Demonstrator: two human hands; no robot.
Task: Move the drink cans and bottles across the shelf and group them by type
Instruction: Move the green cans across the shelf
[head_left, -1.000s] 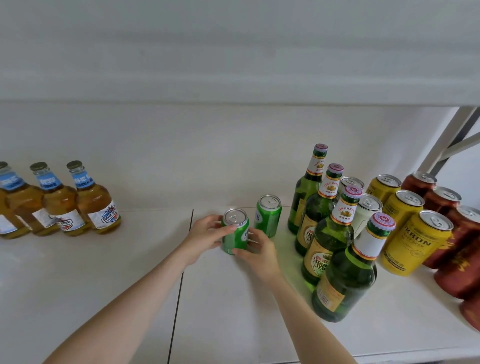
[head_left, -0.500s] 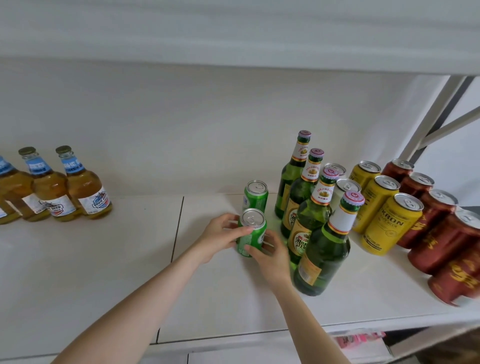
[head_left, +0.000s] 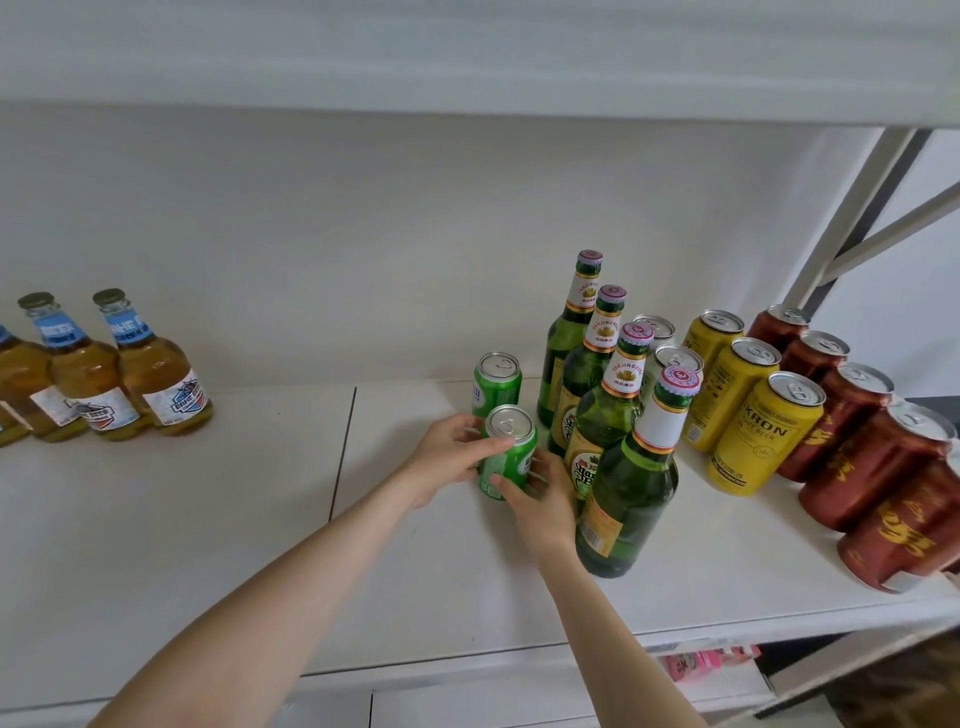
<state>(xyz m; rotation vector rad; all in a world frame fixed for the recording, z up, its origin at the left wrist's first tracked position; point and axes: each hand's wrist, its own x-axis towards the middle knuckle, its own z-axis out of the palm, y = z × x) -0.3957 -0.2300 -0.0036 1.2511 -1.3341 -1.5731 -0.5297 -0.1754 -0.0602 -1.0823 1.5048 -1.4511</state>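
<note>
White shelf (head_left: 218, 545) w/ a white back wall and another board overhead; a seam runs near-to-far thru the surface, left of centre. I see both hands on the near green can (head_left: 514, 462), upright approx mid-shelf. Left hand (head_left: 441, 462) wraps it from the left, thumb across the front. Right hand (head_left: 543, 501) grips it from the near-right side, fingers curled on the can wall. Just behind it, on the far side, a 2nd green can (head_left: 496, 382) stands upright; can't tell if the two touch. Right of them, 4 green bottles (head_left: 631, 499) line up near to far, w/ the right hand just beside the nearer ones. Two pale cans (head_left: 675, 358) peek out behind the bottles. Further right are 3 yellow cans (head_left: 763, 436), then a row of red-brown cans (head_left: 852, 441) out to the shelf's right edge. Well apart at far left, amber bottles (head_left: 161, 379) w/ blue neck labels stand grouped. A pink pkg (head_left: 701, 662) shows below the shelf's near edge
</note>
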